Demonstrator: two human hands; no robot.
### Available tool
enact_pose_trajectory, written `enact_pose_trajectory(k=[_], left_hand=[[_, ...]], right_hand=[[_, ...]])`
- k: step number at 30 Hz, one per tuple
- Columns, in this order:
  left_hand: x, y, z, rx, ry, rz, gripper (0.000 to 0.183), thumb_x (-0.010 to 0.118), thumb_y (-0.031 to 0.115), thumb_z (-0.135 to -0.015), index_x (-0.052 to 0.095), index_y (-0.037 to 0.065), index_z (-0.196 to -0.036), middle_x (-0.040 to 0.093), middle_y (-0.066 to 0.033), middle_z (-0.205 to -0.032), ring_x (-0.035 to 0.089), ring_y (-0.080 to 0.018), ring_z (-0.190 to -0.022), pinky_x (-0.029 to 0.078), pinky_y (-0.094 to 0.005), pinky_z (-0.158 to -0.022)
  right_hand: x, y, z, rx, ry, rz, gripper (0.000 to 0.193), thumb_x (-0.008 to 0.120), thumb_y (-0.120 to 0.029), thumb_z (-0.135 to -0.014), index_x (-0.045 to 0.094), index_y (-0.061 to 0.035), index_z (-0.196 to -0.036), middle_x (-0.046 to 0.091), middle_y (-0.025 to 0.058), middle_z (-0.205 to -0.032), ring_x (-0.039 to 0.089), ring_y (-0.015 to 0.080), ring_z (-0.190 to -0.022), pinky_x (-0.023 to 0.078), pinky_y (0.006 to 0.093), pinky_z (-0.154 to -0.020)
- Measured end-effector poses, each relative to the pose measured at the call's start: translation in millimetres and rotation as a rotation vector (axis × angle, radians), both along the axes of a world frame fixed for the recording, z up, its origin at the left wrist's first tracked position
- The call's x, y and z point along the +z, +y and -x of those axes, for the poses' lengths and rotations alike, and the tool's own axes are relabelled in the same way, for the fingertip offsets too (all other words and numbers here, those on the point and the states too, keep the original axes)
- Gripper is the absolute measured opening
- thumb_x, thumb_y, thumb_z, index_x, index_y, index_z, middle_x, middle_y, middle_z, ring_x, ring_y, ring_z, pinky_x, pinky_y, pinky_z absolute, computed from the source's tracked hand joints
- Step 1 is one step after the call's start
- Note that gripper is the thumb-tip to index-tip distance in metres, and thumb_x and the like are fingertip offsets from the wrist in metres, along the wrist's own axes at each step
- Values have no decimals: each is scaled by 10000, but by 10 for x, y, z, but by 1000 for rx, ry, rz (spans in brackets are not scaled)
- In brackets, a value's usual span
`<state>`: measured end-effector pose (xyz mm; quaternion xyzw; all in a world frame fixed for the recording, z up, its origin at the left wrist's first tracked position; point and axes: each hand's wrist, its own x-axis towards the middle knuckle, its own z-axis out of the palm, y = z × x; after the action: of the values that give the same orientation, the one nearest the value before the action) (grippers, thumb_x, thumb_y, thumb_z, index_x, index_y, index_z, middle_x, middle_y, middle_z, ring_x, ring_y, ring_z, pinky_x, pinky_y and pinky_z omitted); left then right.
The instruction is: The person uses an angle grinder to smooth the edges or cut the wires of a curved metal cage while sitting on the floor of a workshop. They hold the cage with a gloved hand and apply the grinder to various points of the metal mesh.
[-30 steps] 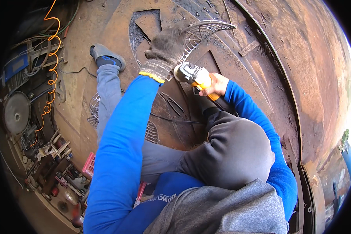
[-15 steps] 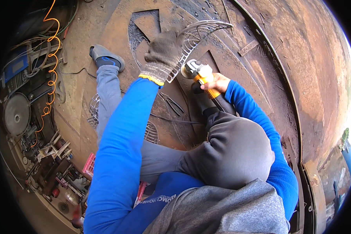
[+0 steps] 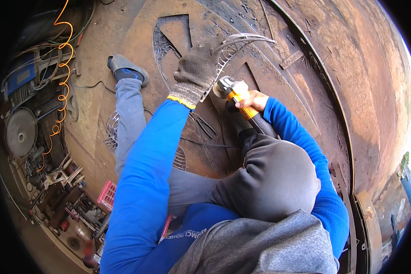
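Observation:
My left hand (image 3: 198, 66), in a brown knit glove with a yellow cuff edge, is closed around a curved metal grille piece (image 3: 245, 38). The piece has bars between its curved edges and tapers to a point at the upper right. In my bare right hand (image 3: 255, 100) is a yellow and black angle grinder (image 3: 249, 112). Its disc (image 3: 218, 90) sits close beside the lower end of the grille; whether they touch I cannot tell. Below my left wrist, dark pliers or tongs (image 3: 203, 125) lie on the rusty metal floor plate (image 3: 137, 32).
More barred grilles (image 3: 180, 160) lie near my legs. A dark cable (image 3: 208, 144) crosses the plate. At the left are an orange coiled hose (image 3: 63, 98), a large round disc (image 3: 21, 137) and cluttered tools. A raised curved metal rim (image 3: 335, 98) runs along the right.
My left hand has shifted slightly right and nearer with the grille, which has turned to show its barred face more narrowly. The grinder stays almost in place.

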<state>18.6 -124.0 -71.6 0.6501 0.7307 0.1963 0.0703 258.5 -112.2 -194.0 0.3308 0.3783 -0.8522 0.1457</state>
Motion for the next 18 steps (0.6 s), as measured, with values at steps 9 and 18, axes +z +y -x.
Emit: enact_pose_trajectory(k=[9, 18], left_hand=[[-136, 54, 212, 110, -144, 24, 338, 577, 349, -1016, 663, 153, -1277, 707, -197, -1075, 676, -422, -979, 549, -505, -824], [-134, 55, 197, 89, -163, 15, 325, 565, 346, -1023, 668, 146, -1258, 702, -205, -1112, 678, -426, -994, 549, -508, -833]], right_hand=[[-62, -42, -9, 6, 45, -79, 558, 879, -323, -762, 700, -34, -1205, 732, 53, -1070, 656, 172, -1004, 494, 322, -918], [1, -9, -61, -40, 34, -26, 540, 860, -303, -786, 697, -54, -1237, 725, 48, -1106, 647, 175, -1023, 483, 322, -936]])
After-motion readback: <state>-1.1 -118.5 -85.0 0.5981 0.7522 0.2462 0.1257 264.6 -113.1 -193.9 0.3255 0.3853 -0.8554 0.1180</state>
